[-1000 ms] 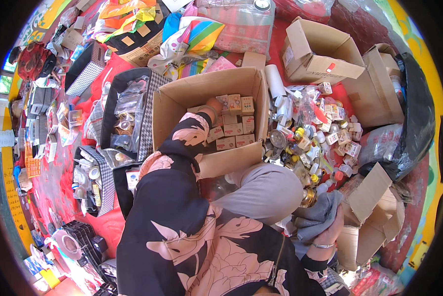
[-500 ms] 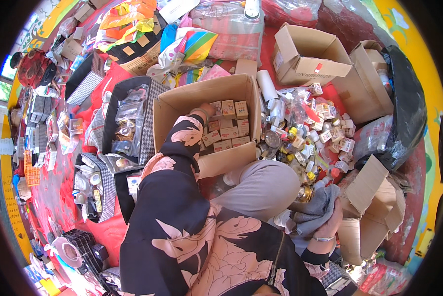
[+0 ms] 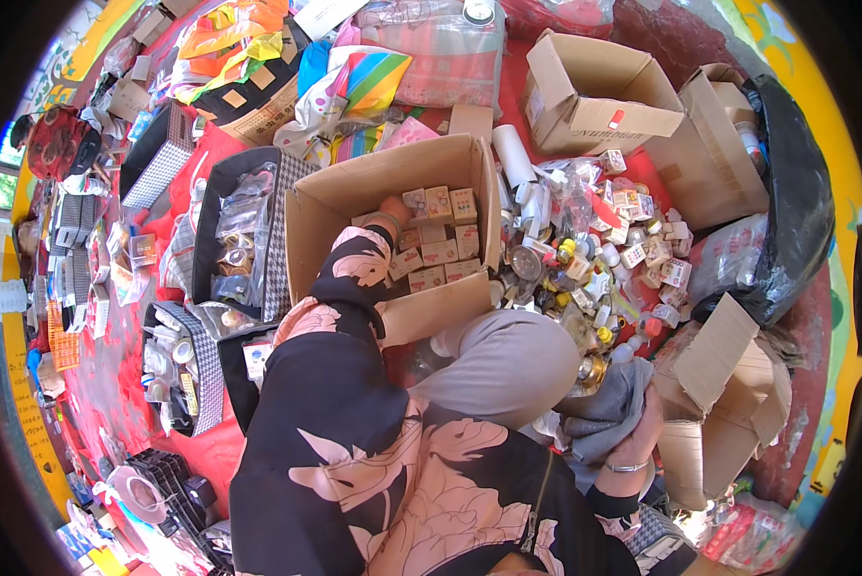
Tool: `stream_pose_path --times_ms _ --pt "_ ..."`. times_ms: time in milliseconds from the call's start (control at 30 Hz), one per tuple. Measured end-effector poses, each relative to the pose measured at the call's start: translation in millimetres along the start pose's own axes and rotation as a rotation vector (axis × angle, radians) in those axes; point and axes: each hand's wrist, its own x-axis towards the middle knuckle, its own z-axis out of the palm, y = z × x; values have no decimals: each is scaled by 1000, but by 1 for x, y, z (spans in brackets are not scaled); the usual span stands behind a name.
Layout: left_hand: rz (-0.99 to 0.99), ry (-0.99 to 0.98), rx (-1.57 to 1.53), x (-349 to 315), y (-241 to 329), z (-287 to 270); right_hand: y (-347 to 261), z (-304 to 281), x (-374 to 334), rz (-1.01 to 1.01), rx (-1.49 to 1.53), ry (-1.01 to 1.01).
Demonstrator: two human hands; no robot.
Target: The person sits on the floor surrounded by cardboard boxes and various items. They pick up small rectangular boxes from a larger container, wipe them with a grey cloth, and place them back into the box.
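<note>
My left hand [image 3: 392, 209] reaches into a brown cardboard box [image 3: 339, 189] in front of me. Its fingers are bent down beside a small white-and-tan carton [image 3: 413, 203]; their tips are hidden, so what they hold is unclear. Several like cartons [image 3: 440, 252] lie in rows across the box's bottom. Off to the right, my right hand [image 3: 639, 432] grips a grey cloth [image 3: 606, 415] next to my grey-clad knee [image 3: 508, 365].
A heap of small bottles and cartons [image 3: 604, 274] lies right of the box. Open cardboard boxes stand behind it [image 3: 599, 91] and at lower right [image 3: 724, 403]. Filled black-and-white patterned bins [image 3: 279, 230] stand left. A black plastic bag [image 3: 791, 202] sits far right.
The whole view has shifted slightly, so things appear a little up and left. My left hand stays among the cartons; my right hand keeps hold of the cloth.
</note>
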Motion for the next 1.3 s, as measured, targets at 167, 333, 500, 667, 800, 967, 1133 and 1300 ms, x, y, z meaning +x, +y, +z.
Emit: stream_pose_path --times_ms 167,333,500,667,800,967,1133,1300 --pt "-47 -180 -211 4 -13 -15 -1 2 2 51 38 -27" --pt "-319 -159 -474 2 -11 -28 4 -9 9 7 31 -28" --pt "-317 -200 -437 -21 14 -48 5 -12 6 8 28 -20" --pt "-168 -110 26 1 -30 -19 2 -30 12 -5 -46 -185" --pt "414 -288 740 -32 26 -83 -26 -23 -3 -213 -16 90" --pt "61 -343 415 -94 87 -165 -120 -50 13 -441 -482 93" --pt "233 89 417 -159 203 -228 -115 -145 83 -507 -1230 310" --pt "762 183 -501 -255 333 -210 -59 -169 151 -465 -1340 -14"
